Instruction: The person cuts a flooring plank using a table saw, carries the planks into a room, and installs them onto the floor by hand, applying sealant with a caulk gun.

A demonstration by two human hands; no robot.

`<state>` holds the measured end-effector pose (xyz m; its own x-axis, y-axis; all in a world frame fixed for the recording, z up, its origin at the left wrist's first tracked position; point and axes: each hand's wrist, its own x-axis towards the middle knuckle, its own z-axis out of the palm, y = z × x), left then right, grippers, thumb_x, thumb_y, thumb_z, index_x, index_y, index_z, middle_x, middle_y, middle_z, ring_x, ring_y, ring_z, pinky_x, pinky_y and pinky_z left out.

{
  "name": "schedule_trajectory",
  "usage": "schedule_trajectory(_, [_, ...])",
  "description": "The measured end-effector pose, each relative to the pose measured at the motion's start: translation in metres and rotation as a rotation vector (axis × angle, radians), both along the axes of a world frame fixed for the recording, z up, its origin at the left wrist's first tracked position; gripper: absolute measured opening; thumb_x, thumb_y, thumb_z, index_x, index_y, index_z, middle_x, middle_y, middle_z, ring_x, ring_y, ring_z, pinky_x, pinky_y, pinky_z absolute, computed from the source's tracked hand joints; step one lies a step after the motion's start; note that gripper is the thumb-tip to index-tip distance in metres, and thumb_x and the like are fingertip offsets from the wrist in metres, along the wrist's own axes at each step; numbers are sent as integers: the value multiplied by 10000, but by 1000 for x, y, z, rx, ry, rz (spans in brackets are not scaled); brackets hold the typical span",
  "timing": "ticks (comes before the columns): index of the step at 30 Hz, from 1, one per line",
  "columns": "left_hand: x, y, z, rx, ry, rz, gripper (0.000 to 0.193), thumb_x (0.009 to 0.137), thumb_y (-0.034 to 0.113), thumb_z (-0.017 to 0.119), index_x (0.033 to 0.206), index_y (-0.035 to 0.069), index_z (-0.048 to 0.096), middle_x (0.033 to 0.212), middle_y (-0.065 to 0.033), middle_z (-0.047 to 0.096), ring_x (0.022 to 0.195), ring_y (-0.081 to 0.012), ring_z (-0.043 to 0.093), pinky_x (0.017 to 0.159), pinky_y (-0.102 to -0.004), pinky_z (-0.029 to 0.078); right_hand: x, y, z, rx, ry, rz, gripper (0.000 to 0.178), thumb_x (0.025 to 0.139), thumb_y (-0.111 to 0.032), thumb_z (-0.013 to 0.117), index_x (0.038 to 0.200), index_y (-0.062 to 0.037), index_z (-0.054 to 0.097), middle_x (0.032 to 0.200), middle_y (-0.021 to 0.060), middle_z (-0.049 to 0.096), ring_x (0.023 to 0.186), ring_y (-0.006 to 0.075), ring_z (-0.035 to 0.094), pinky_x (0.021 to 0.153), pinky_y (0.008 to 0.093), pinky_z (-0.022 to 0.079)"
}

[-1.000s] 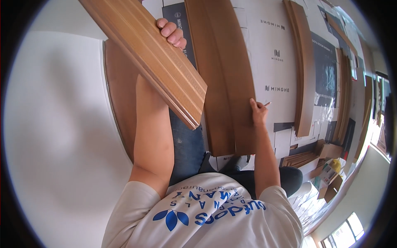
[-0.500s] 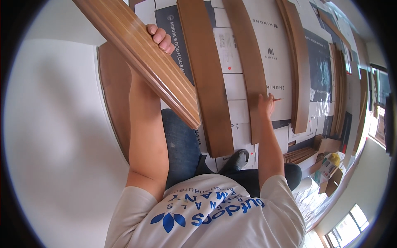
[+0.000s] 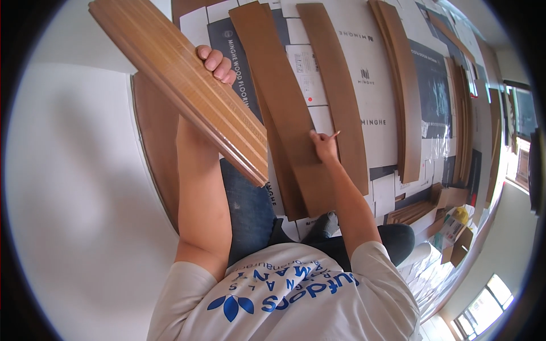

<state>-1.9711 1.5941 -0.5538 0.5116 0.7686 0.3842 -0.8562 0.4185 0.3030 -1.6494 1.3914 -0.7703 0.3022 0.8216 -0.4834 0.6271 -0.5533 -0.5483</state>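
My left hand (image 3: 216, 66) is closed around the far edge of a wooden floorboard (image 3: 182, 77), held up and slanted at the left with its grooved, paler face showing. Whether a second board lies against it I cannot tell. Below and to the right, a brown floorboard (image 3: 287, 108) lies askew on another floorboard (image 3: 280, 162), whose left edge shows beneath. At the right edge of that upper board is my right hand (image 3: 326, 148), fingers closed, with a thin pencil (image 3: 338, 134) sticking out of them. Its thumb side touches the board.
Another brown floorboard (image 3: 335, 85) lies just right of my right hand, and stacked floorboards (image 3: 401, 91) farther right. White and dark cartons (image 3: 372, 74) lie under them. An opened cardboard box (image 3: 456, 250) stands at lower right. A white wall (image 3: 68, 170) rises on the left.
My right hand has moved left from the neighbouring floorboard to the left pair. The upper board there has swung rightward at its near end, uncovering the one below. The left hand still holds its floorboard.
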Motion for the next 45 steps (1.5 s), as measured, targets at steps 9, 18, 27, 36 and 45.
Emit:
schedule_trajectory(9, [-6,5,-9,-253,125,220,393,986,424,434,987,82,625,831,-61,609,719,-227,584,647,-329,459,107,-10,10,173,-102,-417,635,976,-537,603,1031,83,726,771,205,663,764,267,597,767,423,489])
schedule_trajectory(18, [1,7,-18,-281,86,216,398,1000,419,430,998,76,632,851,-71,623,720,-234,596,650,-329,469,163,15,9,153,-409,-369,668,1023,-563,439,1044,33,739,1024,310,692,1021,496,633,947,538,476])
schedule_trajectory(27, [10,2,-9,-343,226,257,548,1015,587,381,960,88,601,795,-28,557,697,-194,544,640,-317,446,157,22,-5,115,-463,-278,561,1031,-465,483,1144,58,653,1123,304,670,1056,491,617,962,518,475])
schedule_trajectory(36, [18,12,-28,-340,117,183,430,1004,462,433,966,87,639,831,-50,614,715,-208,581,642,-314,461,-38,-9,-5,131,-97,161,737,832,-511,778,1261,51,568,1230,277,630,1154,424,610,956,485,499])
schedule_trajectory(45, [14,13,-25,-346,106,167,419,997,461,440,963,93,637,828,-54,611,709,-222,581,648,-324,468,1,1,-6,-7,5,-115,725,834,-616,729,1143,38,697,1016,255,722,999,393,696,876,453,536])
